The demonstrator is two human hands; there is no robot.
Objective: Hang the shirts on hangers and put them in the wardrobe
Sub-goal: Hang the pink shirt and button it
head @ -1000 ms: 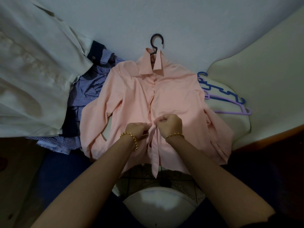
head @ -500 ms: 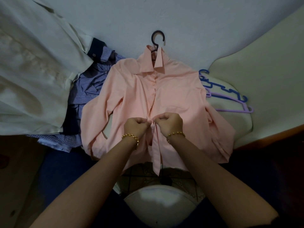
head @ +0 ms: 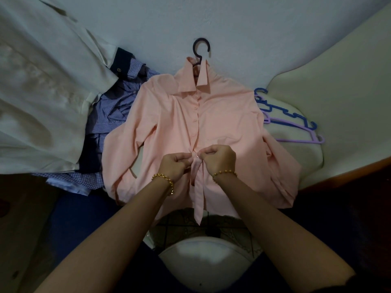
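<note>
I see the left hand [head: 173, 166] and right hand [head: 220, 159] curled and nearly touching. Their fingertips pinch the front placket of the pink shirt [head: 228, 123] at a lower button. Beaded gold bracelets [head: 163, 180] on both wrists. The shirt is smooth woven cloth, flat on a pale sheet [head: 232, 39], buttoned above the hands, loose below. The dark hanger [head: 201, 47] has its curved hook out of the collar. On the left, a crumpled blue striped shirt [head: 112, 111] and a cream shirt [head: 42, 92]. On the right, lilac and blue hangers [head: 296, 127] lie on a cream cushion [head: 300, 161].

Shirt pile [head: 110, 115] crowds left (hangers [head: 300, 141] right).
</note>
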